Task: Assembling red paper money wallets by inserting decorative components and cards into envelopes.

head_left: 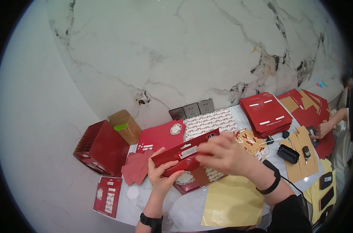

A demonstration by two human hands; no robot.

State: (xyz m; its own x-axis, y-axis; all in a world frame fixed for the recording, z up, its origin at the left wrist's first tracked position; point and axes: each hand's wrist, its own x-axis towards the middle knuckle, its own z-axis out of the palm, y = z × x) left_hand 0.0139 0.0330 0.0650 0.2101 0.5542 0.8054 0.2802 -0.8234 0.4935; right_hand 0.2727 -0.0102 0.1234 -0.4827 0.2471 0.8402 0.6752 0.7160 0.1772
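Observation:
My left hand (161, 171) grips the lower left of a red folded card pack (175, 156), thumb in front and fingers around its edge. The pack is tilted and has a hang hole and a white label on its upper band. My right hand (227, 153) is over the pack's right side, fingers curled together against its face by the label. Whatever those fingertips pinch is hidden. Just below the pack, a white lace-edged round piece (185, 178) and a brown strip (201, 176) show. A yellow sheet (232, 202) lies under my right forearm.
A red box of upright cards (102, 149) and a small brown carton (126, 128) stand at left. Red card stacks (266, 116) and patterned sheets (211, 121) lie behind. A black case (288, 154) and key fob (305, 151) are right. Another person's hand (323, 129) works at far right.

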